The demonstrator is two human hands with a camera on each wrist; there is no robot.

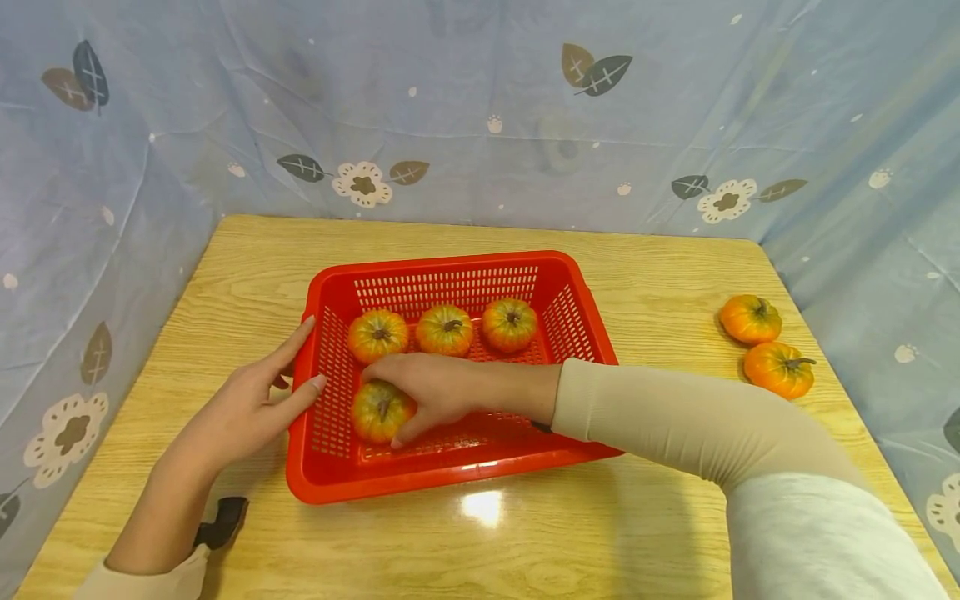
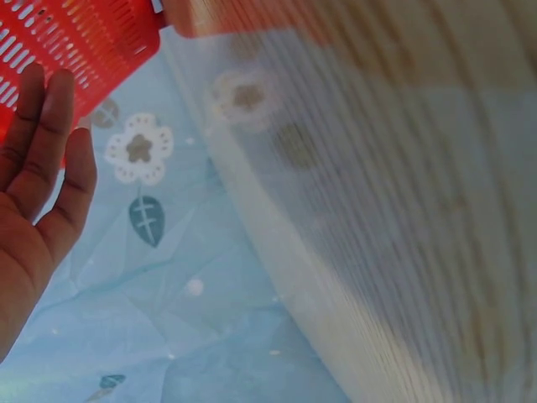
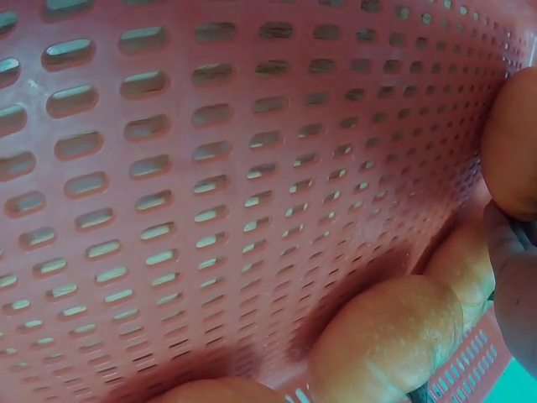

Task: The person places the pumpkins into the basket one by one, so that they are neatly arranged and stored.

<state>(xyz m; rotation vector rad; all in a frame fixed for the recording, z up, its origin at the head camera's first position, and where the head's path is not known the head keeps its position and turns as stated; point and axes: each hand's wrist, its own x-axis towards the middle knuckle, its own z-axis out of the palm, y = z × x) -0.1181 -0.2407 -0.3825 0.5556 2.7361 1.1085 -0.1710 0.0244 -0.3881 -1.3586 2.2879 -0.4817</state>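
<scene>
A red plastic basket (image 1: 442, 485) with slotted walls sits on the wooden table. In it, my right hand (image 1: 431, 387) grips a small orange-green pumpkin (image 1: 375, 414) near the front left corner, thumb and fingers around its sides. Three more pumpkins stand along the back wall: left (image 1: 378, 335), middle (image 1: 445, 330) and right (image 1: 509, 324). The right wrist view shows the slotted wall (image 3: 235, 159) and pumpkins close up, with part of my hand (image 3: 516, 277) at its right edge. My left hand (image 1: 243, 408) touches the basket's left side, its fingers (image 2: 52, 138) extended along the outer wall.
Two orange pumpkins, one behind (image 1: 750, 319) and one in front (image 1: 780, 370), lie close together at the table's right side. A blue patterned cloth (image 1: 480, 117) hangs behind and beside the table (image 1: 660, 292). A dark strap piece (image 1: 222, 522) shows at my left wrist.
</scene>
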